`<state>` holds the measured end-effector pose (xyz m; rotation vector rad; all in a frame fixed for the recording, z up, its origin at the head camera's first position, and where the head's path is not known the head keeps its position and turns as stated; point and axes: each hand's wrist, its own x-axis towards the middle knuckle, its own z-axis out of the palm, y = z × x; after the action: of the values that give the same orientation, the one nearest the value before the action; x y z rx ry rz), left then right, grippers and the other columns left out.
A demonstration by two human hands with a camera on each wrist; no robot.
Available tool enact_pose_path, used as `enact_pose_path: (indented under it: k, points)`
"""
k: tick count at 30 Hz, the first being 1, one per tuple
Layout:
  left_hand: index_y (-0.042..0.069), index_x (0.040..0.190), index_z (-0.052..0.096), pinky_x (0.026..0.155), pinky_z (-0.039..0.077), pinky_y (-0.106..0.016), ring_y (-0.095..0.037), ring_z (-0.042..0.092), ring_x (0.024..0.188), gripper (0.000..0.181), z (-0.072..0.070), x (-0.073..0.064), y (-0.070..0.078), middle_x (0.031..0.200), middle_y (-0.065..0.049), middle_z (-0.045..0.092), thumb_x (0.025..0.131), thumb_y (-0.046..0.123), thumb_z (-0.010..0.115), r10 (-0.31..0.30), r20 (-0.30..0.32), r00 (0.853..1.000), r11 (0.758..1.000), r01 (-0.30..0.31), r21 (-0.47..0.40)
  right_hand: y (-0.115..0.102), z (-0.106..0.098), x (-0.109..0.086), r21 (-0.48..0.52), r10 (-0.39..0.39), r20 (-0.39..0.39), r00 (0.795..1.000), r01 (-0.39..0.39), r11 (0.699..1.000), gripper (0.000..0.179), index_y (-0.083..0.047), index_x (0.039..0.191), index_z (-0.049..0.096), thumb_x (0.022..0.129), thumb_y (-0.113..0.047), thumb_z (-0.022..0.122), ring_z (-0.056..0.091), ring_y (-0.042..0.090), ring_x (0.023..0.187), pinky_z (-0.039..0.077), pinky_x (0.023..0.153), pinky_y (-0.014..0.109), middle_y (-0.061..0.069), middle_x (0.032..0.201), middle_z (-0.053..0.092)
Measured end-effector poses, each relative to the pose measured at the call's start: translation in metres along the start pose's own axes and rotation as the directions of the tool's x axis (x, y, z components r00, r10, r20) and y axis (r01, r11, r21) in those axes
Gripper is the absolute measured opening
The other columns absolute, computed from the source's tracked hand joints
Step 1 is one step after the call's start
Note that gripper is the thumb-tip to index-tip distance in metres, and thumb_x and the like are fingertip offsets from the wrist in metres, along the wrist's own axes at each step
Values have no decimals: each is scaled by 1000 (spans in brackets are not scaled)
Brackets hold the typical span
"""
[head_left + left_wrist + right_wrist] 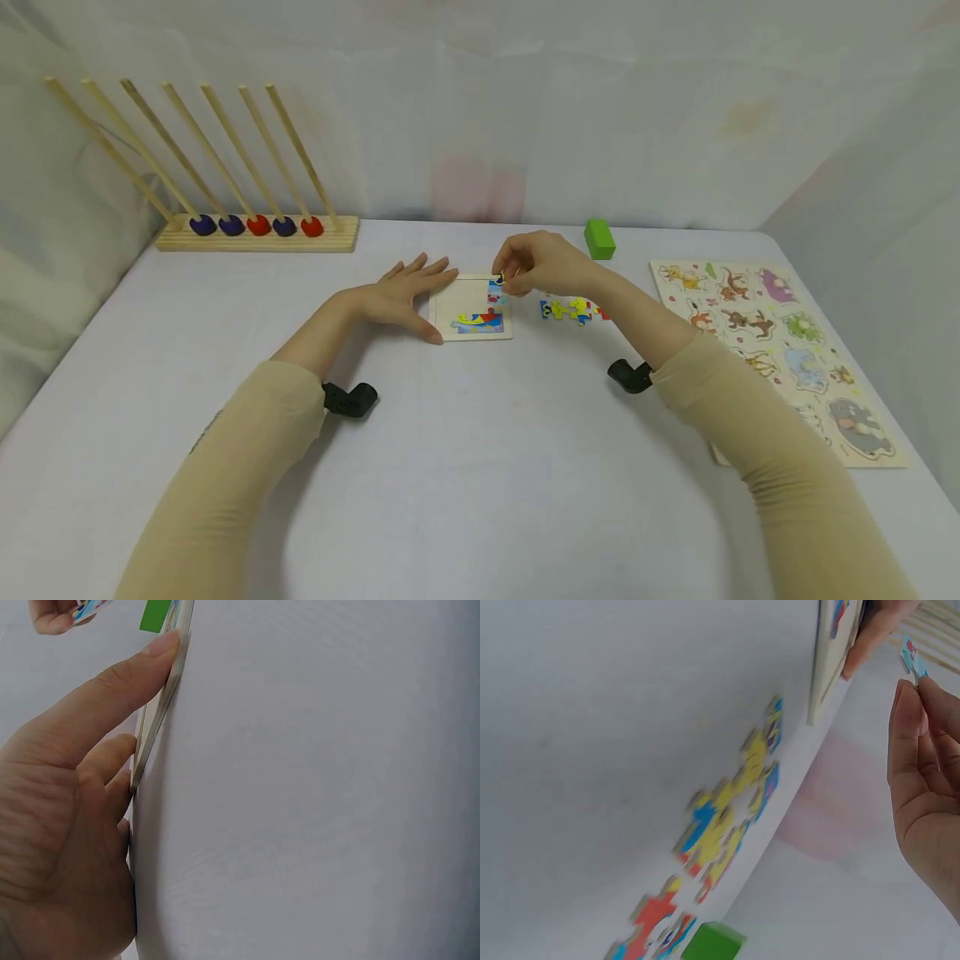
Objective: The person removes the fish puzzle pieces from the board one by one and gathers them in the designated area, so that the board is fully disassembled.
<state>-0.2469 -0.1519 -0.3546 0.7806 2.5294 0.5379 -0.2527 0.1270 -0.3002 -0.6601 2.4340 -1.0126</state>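
Note:
A small wooden puzzle tray (pixel 453 297) lies on the white table, with joined jigsaw pieces (pixel 480 323) along its near right side. My left hand (pixel 395 297) spreads its fingers over the tray's left side. In the left wrist view its thumb (pixel 124 682) rests against the tray's edge. Over the tray's right side, my right hand (pixel 546 262) pinches a light blue jigsaw piece (pixel 910 657) with a red mark between thumb and fingertips. Several loose yellow, blue and red pieces (pixel 718 825) lie right of the tray, partly hidden by the right forearm in the head view.
A green block (pixel 599 239) stands behind the loose pieces. On the right lies an animal puzzle board (pixel 806 367), partly under the right sleeve. At the back left stands a wooden peg rack (pixel 258 240) with slanted rods and red and blue beads.

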Motion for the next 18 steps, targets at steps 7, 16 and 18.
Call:
enact_pose_path:
  k: [7, 16, 18]
  points:
    - [25, 160, 16, 125, -7, -58, -32, -13, 157, 110, 0, -1, 0, 170, -2, 2, 74, 53, 79, 2, -1, 1000, 1000, -2, -9, 21, -5, -10, -55, 29, 33, 999, -27, 998, 17, -13, 105, 67, 88, -13, 70, 68, 22, 83, 56, 81, 31, 5, 89, 65]
    - [25, 160, 15, 125, -8, -58, -33, -13, 157, 111, 1, 0, -1, 170, -2, 1, 74, 54, 79, 10, 0, 1000, 1000, -10, -9, 39, -12, -24, -30, 77, 112, 991, -74, 997, 16, -11, 102, 69, 87, -10, 71, 70, 19, 84, 56, 80, 27, 6, 88, 66]
    - [25, 160, 15, 125, -8, -58, -33, -13, 157, 111, 0, 0, 0, 170, -3, 1, 74, 54, 79, 8, 0, 1000, 1000, -8, -6, 41, -14, -26, -28, 82, 129, 988, -80, 996, 15, -10, 101, 70, 86, -9, 72, 70, 18, 83, 57, 79, 27, 6, 85, 67]
